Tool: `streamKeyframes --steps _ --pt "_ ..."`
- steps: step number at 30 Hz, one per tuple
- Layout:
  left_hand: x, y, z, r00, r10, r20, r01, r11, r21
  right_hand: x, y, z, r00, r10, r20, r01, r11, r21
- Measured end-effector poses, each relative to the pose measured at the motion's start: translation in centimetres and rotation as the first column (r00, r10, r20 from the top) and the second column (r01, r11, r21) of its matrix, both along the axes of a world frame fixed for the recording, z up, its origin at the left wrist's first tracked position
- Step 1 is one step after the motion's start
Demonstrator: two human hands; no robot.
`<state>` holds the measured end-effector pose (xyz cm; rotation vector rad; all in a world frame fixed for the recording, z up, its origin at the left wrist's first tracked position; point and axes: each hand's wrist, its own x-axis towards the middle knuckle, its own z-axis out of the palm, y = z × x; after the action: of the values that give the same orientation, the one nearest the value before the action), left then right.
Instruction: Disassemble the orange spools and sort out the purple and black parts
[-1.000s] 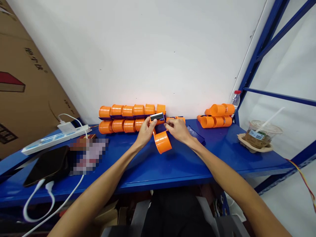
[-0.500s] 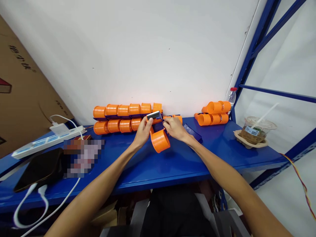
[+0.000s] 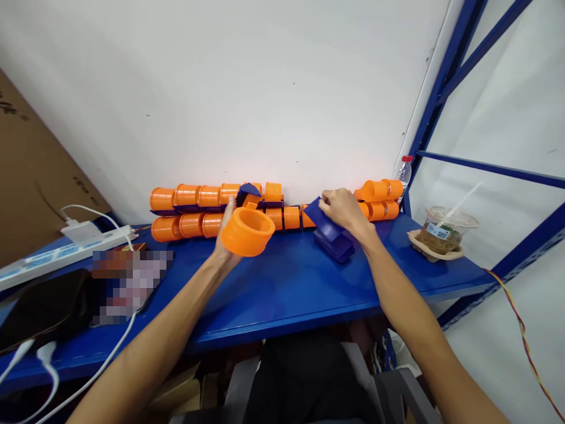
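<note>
My left hand (image 3: pixel 226 238) is closed around an orange plastic tape dispenser (image 3: pixel 248 234), its round hub facing me and a dark blue flap (image 3: pixel 248 191) at its far end. My right hand (image 3: pixel 343 207) pinches a thin dark blue plastic sheet (image 3: pixel 325 221), tilted above a stack of similar blue sheets (image 3: pixel 336 248) on the table. Whether the held sheet is fully apart from the stack I cannot tell. Behind my hands, several orange dispensers (image 3: pixel 190 225) lie in two stacked rows along the wall.
More orange dispensers (image 3: pixel 377 200) are piled at the right rear. A lidded drink cup (image 3: pixel 445 229) with a straw sits in a cardboard holder, near a red-capped bottle (image 3: pixel 404 171). At left lie a power strip (image 3: pixel 70 250), a black device (image 3: pixel 44 306) and white cables.
My right hand has left the dispenser and moved right to the blue sheets, gripping one. My left hand has moved left with the dispenser and turned its round hub upward. The view has shifted slightly.
</note>
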<state>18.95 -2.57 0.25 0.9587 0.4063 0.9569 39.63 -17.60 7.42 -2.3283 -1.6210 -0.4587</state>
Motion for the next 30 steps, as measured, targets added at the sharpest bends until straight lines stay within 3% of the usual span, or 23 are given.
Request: streamKeyframes --steps 2,5,12,18,25,30 --pt "0.0 -0.9 0.4 0.999 0.041 0.021 -0.039 0.994 -0.104 2.0 -0.2 -0.3 0.999 -0.027 0.043 0.029 0.999 -0.041" --pt "0.2 -2.5 1.0 1.000 -0.005 0.006 0.006 0.988 -0.151 4.0 0.4 -1.8 0.995 -0.003 0.096 0.010 0.997 -0.074" --pt "0.6 -2.3 0.1 0.998 -0.027 -0.050 0.025 0.999 -0.049 4.4 1.7 -4.3 0.983 0.002 0.181 0.011 0.997 -0.074" --pt "0.8 -1.8 -0.6 0.996 0.014 -0.086 -0.010 0.999 0.049 4.2 1.8 -4.6 0.989 0.029 0.145 -0.019 0.997 -0.072" --pt "0.7 -2.3 -0.3 0.997 -0.002 -0.078 0.004 1.000 0.016 3.0 1.4 -4.4 0.990 0.020 0.143 -0.006 0.995 -0.099" --pt "0.7 -2.5 -0.3 0.997 0.007 -0.077 0.003 0.992 0.128 2.8 1.0 -3.7 0.997 -0.010 0.081 0.015 0.998 -0.062"
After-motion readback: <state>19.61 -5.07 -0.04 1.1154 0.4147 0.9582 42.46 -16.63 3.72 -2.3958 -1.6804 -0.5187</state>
